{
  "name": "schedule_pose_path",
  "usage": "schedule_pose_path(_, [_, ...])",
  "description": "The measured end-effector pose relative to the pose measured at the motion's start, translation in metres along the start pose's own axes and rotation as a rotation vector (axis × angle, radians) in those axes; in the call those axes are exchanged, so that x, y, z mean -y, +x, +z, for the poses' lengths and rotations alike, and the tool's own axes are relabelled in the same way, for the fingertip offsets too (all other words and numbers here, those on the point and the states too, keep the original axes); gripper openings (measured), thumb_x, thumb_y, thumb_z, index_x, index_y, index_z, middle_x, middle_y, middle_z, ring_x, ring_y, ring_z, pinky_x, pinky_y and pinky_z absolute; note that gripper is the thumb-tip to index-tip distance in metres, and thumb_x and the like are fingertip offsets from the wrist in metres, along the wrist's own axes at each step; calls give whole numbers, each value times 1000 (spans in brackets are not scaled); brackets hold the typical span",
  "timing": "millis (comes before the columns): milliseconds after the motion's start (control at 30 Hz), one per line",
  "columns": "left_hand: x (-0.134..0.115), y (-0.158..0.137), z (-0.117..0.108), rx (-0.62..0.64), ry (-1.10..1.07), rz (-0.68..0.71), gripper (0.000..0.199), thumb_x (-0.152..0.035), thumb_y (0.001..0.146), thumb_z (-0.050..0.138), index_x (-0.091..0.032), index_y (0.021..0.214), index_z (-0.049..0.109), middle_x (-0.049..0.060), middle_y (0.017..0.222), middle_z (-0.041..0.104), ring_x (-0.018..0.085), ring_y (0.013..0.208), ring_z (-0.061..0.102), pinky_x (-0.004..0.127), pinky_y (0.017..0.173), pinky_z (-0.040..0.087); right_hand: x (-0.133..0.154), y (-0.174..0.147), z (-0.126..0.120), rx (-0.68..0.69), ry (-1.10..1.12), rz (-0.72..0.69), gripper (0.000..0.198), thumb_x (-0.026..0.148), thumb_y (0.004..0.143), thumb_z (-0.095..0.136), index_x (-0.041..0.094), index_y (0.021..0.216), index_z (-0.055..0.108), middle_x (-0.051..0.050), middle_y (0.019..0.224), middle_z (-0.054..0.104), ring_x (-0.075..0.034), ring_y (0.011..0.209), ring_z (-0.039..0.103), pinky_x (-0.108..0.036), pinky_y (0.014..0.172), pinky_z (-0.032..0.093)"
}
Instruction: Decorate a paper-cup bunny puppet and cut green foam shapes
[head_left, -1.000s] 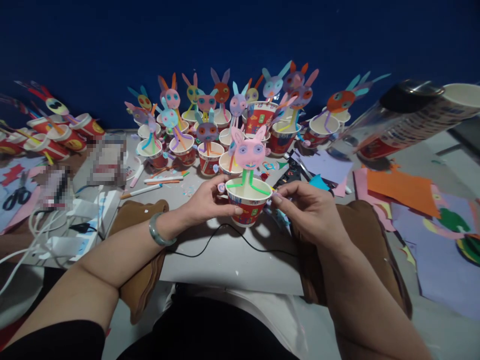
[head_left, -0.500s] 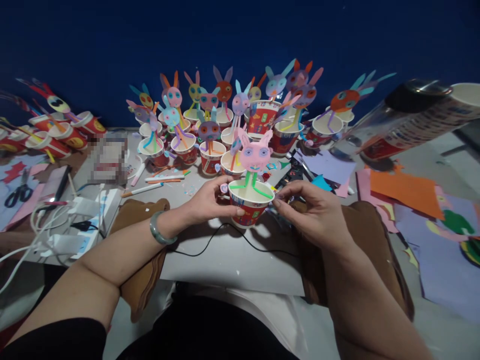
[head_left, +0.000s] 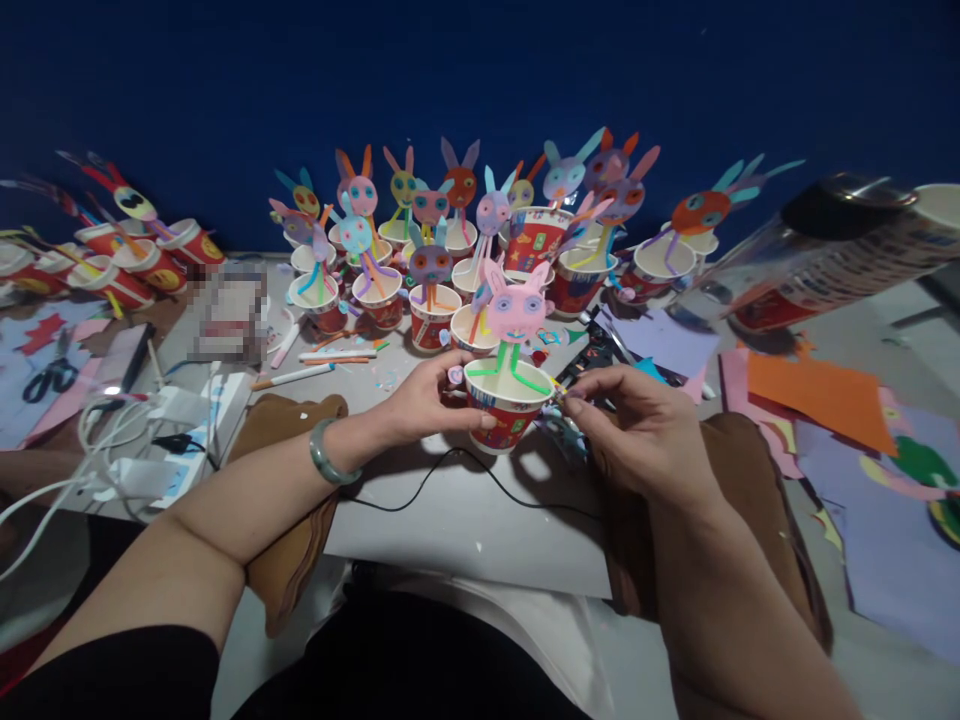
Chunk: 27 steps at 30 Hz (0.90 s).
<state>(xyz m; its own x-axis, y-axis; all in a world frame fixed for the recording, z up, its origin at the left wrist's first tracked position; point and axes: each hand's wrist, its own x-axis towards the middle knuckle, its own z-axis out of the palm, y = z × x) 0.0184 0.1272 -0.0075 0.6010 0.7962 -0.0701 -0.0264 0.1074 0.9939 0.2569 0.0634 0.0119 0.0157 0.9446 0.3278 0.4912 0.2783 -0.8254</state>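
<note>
A red printed paper cup (head_left: 504, 425) is held upright just above the grey table, with my left hand (head_left: 427, 405) wrapped round its left side. A pink paper rabbit head (head_left: 517, 308) stands over it on green strips (head_left: 529, 378), which bend out to the rim. On the left of the rim sits a small round purple-pink paper piece (head_left: 455, 375). Beside the right of the rim, my right hand (head_left: 637, 425) has thumb and fingertips pinched together. A small yellowish bit shows by the fingertips, too small to name.
Several finished cups with paper animal heads (head_left: 435, 265) stand behind. Left are a power strip (head_left: 202, 435) with white cables, scissors (head_left: 51, 375) and a pen (head_left: 292, 376). A clear tube of stacked cups (head_left: 810, 255) and orange paper (head_left: 821, 395) lie right. A black cable (head_left: 405, 500) crosses the table.
My right hand has drawn slightly away from the cup's rim, and a small yellowish bit now shows near its fingertips. My left hand keeps its hold. The whole view has shifted slightly.
</note>
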Motion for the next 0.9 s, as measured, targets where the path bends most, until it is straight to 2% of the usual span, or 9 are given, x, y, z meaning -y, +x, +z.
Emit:
schedule_pose_path(167, [-2, -1, 1, 41, -14, 21, 62, -29, 60, 88, -14, 111, 58, 7, 105, 67, 17, 91, 65, 29, 83, 53, 1, 1, 7, -55, 111, -34, 23, 31, 75, 79, 22, 90, 63, -4, 85, 70, -18, 76, 67, -32, 73, 58])
schedule_pose_path(300, [-1, -1, 1, 26, 21, 20, 63, -29, 60, 88, -14, 113, 58, 8, 107, 67, 18, 94, 66, 30, 85, 53, 3, 2, 13, -86, 166, -25, 30, 30, 73, 82, 24, 90, 59, -2, 85, 69, -18, 75, 68, -31, 70, 59])
schedule_pose_path(433, [2, 0, 0, 23, 20, 30, 71, -30, 59, 89, -15, 121, 57, 10, 118, 65, 20, 101, 66, 32, 90, 54, 4, 3, 13, -61, 201, -6, 30, 29, 73, 82, 24, 90, 58, -1, 83, 68, -17, 75, 68, -30, 69, 58])
schedule_pose_path(567, [5, 1, -2, 33, 64, 32, 72, -34, 60, 89, -14, 121, 58, 12, 120, 65, 23, 104, 66, 35, 90, 54, 2, 3, 15, -60, 223, 17, 32, 27, 73, 83, 24, 91, 57, -1, 81, 68, -16, 74, 66, -28, 66, 56])
schedule_pose_path(767, [4, 3, -6, 25, 80, 30, 82, -36, 53, 93, -14, 124, 57, 14, 124, 65, 27, 111, 65, 39, 96, 51, -1, 2, 21, -82, 253, 41, 32, 25, 73, 82, 24, 91, 55, 0, 81, 66, -15, 74, 67, -26, 63, 53])
schedule_pose_path(900, [3, 5, -4, 38, 25, 87, 75, -30, 53, 93, -14, 117, 58, 15, 122, 67, 28, 113, 64, 41, 98, 50, 1, 1, 25, -70, 234, 42, 33, 25, 74, 80, 24, 92, 53, 0, 81, 66, -15, 72, 66, -25, 62, 52])
